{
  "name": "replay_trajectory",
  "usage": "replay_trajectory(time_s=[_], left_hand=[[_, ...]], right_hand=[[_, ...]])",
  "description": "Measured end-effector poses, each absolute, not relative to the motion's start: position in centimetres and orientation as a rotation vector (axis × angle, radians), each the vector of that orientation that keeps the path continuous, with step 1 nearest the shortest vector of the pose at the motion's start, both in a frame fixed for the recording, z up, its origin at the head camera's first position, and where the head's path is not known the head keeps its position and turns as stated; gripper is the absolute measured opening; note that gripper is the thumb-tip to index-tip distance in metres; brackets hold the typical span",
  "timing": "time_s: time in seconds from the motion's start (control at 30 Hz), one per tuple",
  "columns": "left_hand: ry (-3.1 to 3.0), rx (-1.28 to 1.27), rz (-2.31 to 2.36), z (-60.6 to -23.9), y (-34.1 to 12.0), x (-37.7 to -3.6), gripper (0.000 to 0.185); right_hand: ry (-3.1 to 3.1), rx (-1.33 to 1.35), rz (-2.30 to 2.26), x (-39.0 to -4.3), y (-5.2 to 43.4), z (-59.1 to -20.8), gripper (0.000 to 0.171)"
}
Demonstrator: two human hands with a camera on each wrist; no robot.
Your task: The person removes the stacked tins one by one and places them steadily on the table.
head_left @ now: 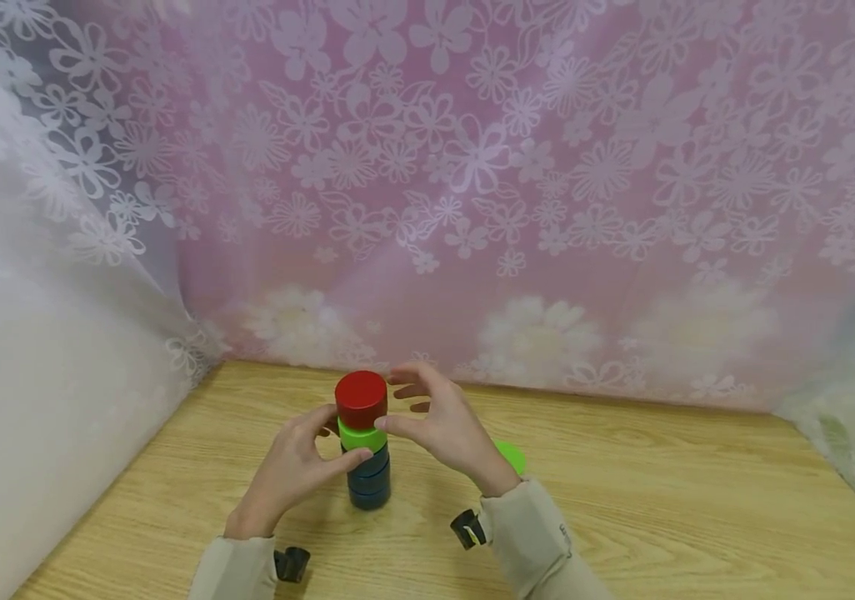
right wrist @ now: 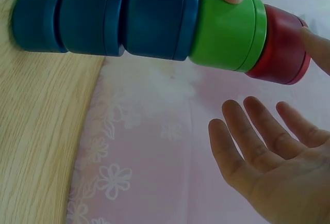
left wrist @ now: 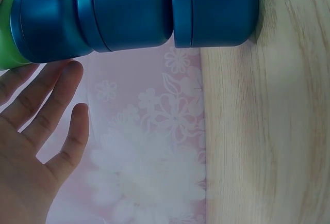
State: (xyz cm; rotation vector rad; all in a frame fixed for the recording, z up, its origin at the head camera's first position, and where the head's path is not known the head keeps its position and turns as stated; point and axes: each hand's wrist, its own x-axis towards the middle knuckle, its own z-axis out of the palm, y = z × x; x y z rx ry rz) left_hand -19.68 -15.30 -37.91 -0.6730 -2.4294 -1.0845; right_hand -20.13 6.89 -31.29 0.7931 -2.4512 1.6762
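No writing shows on the stack (head_left: 364, 442) or green lid (head_left: 512, 456)

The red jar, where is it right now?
In the head view the red jar tops the stack near the table's back edge, directly on the green jar, between the left hand and right hand.

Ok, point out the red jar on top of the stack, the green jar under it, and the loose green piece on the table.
red jar (head_left: 361, 398), head view, on its side wall.
green jar (right wrist: 227, 33), right wrist view, on its side wall.
loose green piece (head_left: 512, 456), head view, on the part showing behind the right wrist.
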Motion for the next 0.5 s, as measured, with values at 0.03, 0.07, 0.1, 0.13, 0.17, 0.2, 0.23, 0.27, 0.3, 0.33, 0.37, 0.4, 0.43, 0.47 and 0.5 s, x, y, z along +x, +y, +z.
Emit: replay_trajectory(time_s=[0.03, 0.07, 0.1, 0.13, 0.17, 0.2, 0.23, 0.27, 0.3, 0.33, 0.37, 0.4, 0.43, 0.47, 0.5], left_hand=[[-2.434, -0.666, -1.08, -37.9, -15.3, -19.7, 0.044], [-2.437, -0.655, -1.075, -37.9, -15.4, -19.6, 0.045], [-2.438, -0.649, -1.07, -37.9, -15.5, -19.6, 0.045], [-2.438, -0.645, -1.066, -37.9, -15.6, -19.6, 0.046], [-2.44, -0.64, -1.062, -37.9, -15.7, -19.6, 0.046], [-2.439, -0.635, -1.057, -37.8, -15.7, -19.5, 0.046], [-2.436, -0.635, -1.054, -37.8, -15.8, -19.5, 0.046], [-2.431, -0.645, -1.058, -37.7, -15.7, -19.5, 0.045], [-2.428, -0.657, -1.061, -37.7, -15.7, -19.5, 0.045], [-2.427, -0.666, -1.063, -37.7, -15.6, -19.5, 0.044], [-2.428, -0.671, -1.066, -37.7, -15.5, -19.6, 0.044], [-2.427, -0.675, -1.069, -37.7, -15.4, -19.6, 0.043], [-2.426, -0.677, -1.074, -37.7, -15.3, -19.6, 0.043], [-2.425, -0.678, -1.08, -37.8, -15.2, -19.7, 0.043], [-2.423, -0.68, -1.084, -37.8, -15.1, -19.7, 0.043]], right_hand=[[-2.45, 0.792, 1.678, -20.1, 6.8, -31.3, 0.056], [-2.45, 0.794, 1.677, -20.2, 6.6, -31.4, 0.057], [-2.451, 0.794, 1.674, -20.2, 6.4, -31.4, 0.058], [-2.451, 0.797, 1.675, -20.2, 6.2, -31.4, 0.059], [-2.454, 0.801, 1.674, -20.2, 6.0, -31.4, 0.06], [-2.455, 0.808, 1.678, -20.2, 5.9, -31.3, 0.061], [-2.455, 0.814, 1.679, -20.1, 5.8, -31.3, 0.061], [-2.457, 0.815, 1.678, -20.1, 5.7, -31.2, 0.061], [-2.46, 0.813, 1.675, -20.0, 5.7, -31.2, 0.061], [-2.461, 0.81, 1.674, -20.0, 5.7, -31.1, 0.061], [-2.463, 0.805, 1.671, -19.9, 5.8, -31.1, 0.061], [-2.464, 0.802, 1.67, -19.9, 5.8, -31.1, 0.061], [-2.467, 0.798, 1.667, -19.9, 5.9, -31.1, 0.062], [-2.47, 0.797, 1.667, -19.9, 5.9, -31.1, 0.062], [-2.471, 0.797, 1.669, -19.9, 6.0, -31.1, 0.062]])
